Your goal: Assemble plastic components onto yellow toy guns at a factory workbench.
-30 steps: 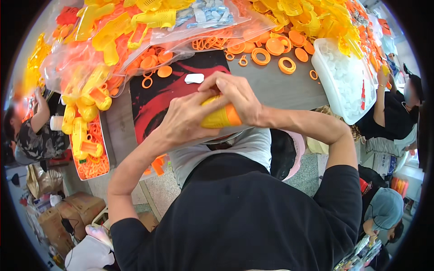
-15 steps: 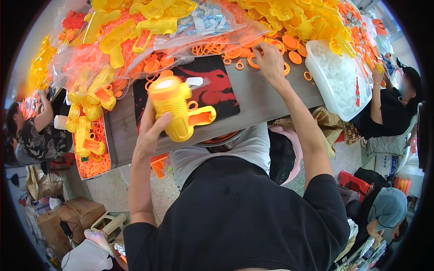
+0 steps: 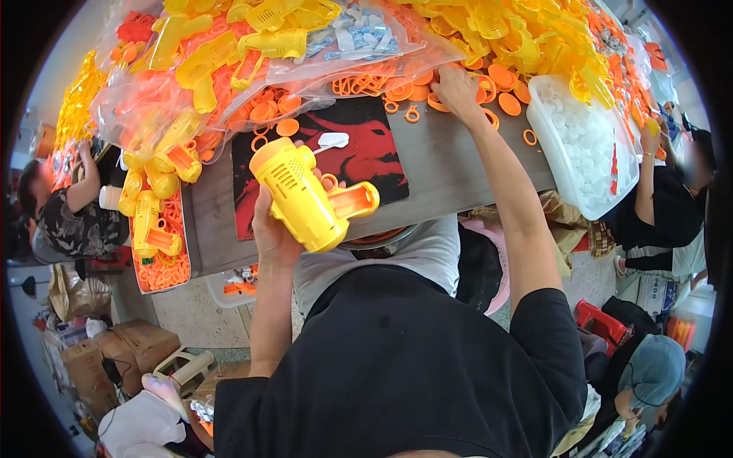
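Note:
My left hand (image 3: 276, 233) is wrapped round a yellow toy gun (image 3: 294, 191) with an orange piece in its handle, held tilted above the front part of the table. A black and red mat (image 3: 359, 156) lies beneath and beyond it, bearing a small white plastic part (image 3: 333, 140) and an orange disc (image 3: 288, 127). My right hand (image 3: 456, 91) reaches into the loose orange discs and rings (image 3: 500, 75) at the back of the table. Its fingertips are hidden there, so whether it grips a piece does not show.
Yellow gun shells (image 3: 489, 23) and plastic bags (image 3: 351, 65) of parts heap along the back. Assembled yellow guns (image 3: 145, 221) rest over a box of small orange rings (image 3: 172, 267) at left. A white tub (image 3: 546, 145) of translucent pieces stands right. Other people sit on both sides.
My left hand has turned the toy gun so its vented side shows and its orange front end faces away. My right hand has stretched slightly farther into the orange pieces.

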Demonstrator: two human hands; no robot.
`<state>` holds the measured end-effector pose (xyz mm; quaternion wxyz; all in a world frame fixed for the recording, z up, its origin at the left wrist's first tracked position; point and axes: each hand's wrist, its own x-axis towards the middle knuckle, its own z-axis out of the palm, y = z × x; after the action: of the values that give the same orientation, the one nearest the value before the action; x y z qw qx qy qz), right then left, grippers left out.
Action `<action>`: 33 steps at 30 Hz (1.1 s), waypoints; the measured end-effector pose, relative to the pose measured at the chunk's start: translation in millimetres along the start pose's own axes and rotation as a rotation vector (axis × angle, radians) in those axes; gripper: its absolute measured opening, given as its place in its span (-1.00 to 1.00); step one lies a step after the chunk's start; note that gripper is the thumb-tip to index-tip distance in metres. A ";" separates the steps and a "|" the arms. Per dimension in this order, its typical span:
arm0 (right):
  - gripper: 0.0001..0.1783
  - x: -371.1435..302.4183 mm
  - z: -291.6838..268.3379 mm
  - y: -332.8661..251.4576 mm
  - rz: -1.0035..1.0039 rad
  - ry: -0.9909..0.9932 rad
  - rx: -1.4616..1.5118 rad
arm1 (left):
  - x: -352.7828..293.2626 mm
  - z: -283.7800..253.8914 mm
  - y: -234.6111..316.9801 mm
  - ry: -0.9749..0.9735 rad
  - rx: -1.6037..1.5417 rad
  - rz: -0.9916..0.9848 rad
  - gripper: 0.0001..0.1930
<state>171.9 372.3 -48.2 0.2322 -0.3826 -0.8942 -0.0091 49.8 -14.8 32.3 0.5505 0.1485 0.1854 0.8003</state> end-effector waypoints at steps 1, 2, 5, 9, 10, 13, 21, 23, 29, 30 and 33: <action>-0.81 -3.6 -4.4 -0.2 0.002 0.000 0.003 | 2.4 -6.5 -1.2 -0.032 0.031 0.056 -0.25; -0.82 -7.1 -18.5 -4.9 -0.047 -0.016 0.018 | 0.6 -10.7 1.7 0.025 0.056 0.087 -0.23; -0.80 -4.4 -60.1 -6.8 -0.052 -0.164 0.005 | 2.5 -5.3 11.2 0.095 0.142 0.078 -0.23; -0.68 -26.0 -85.0 -4.8 -0.146 -0.072 0.346 | 13.4 14.3 7.2 0.227 0.414 0.138 -0.30; -0.65 -32.6 -109.4 -28.5 -0.021 -0.165 0.598 | 18.4 11.7 6.3 0.222 0.435 0.187 -0.34; -0.58 -68.5 -143.1 -67.2 0.164 -0.361 1.152 | 39.4 33.3 -1.7 0.228 0.398 0.222 -0.43; -0.62 -120.6 -171.1 -153.6 0.245 -0.667 1.719 | 45.3 33.2 -2.2 0.238 0.565 0.371 -0.48; -0.65 -117.6 -168.9 -156.1 -0.002 -0.711 1.442 | 45.9 29.8 -2.4 0.206 0.682 0.441 -0.48; -0.74 -115.4 -173.9 -190.4 0.125 -0.818 1.490 | 39.5 18.7 1.1 0.171 0.709 0.456 -0.39; -0.73 -114.1 -173.0 -193.9 0.085 -0.839 1.444 | 37.6 16.9 2.7 0.168 0.677 0.438 -0.35; -0.71 -112.7 -168.6 -195.8 0.098 -0.853 1.416 | 33.5 14.5 4.0 0.092 0.761 0.421 -0.23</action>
<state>173.5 124.5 86.2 0.0591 -0.1551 -0.6821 0.7122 41.1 17.2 48.2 0.2724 0.3397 0.4569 0.7757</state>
